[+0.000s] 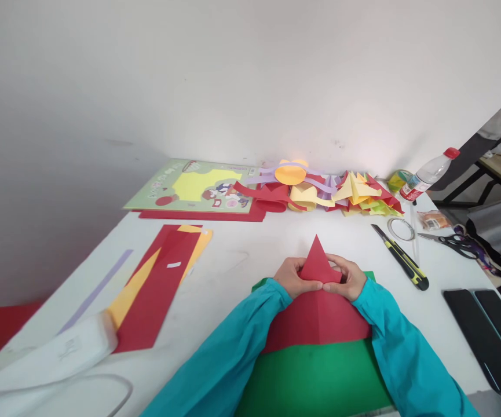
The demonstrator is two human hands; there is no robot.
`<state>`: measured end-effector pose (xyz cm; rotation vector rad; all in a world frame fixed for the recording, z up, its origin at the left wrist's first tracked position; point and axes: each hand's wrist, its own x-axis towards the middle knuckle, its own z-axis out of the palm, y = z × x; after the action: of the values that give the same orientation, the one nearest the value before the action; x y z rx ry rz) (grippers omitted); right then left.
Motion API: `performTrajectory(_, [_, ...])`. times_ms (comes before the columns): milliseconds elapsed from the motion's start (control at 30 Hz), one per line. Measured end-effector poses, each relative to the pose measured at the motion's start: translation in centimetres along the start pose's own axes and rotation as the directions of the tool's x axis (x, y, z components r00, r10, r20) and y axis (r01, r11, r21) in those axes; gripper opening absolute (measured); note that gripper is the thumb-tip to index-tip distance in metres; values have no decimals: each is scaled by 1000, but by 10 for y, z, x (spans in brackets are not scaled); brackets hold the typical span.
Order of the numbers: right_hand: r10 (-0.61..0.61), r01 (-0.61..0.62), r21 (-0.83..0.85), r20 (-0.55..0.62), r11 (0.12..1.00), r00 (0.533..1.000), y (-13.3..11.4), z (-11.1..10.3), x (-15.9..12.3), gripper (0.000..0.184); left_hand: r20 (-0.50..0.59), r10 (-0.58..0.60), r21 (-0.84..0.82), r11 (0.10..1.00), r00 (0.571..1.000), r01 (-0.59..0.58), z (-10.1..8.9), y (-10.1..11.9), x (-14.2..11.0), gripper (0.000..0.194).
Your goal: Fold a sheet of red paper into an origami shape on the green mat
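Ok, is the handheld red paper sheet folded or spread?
Partly folded: the red paper sheet narrows to a point between left hand and right hand; its wider lower part is spread, with a middle crease.

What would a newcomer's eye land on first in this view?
Probably the bright red paper with a pointed top, pinched between the left hand and right hand, with a green paper sheet underneath. Next, likely the colourful row of folded and curled paper shapes along the pale wall, then the yellow-and-black utility knife lying to the right.
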<state>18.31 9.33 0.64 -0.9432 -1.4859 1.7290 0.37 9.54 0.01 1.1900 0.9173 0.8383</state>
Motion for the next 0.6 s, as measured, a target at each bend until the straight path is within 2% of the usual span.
performTrajectory(100, [1, -2, 42, 4, 999, 1000, -1, -3, -1, 75, 11, -9, -28, 1000, 1000, 9, -1, 1, 1, 49])
performTrajectory(300, [17, -5, 111, -101, 994, 995, 0, -12, -3, 75, -40, -107, -222, 970, 993, 96, -5, 0, 1, 44])
performTrajectory(467, [65, -57, 76, -113, 995, 991, 4, -21, -4, 72, -48, -128, -269, 957, 991, 111, -5, 1, 0, 45])
performTrajectory(600, [79, -92, -49, -213, 995, 974, 2, -30, -2, 72, -100, -147, -307, 945, 984, 109, -6, 2, 0, 40])
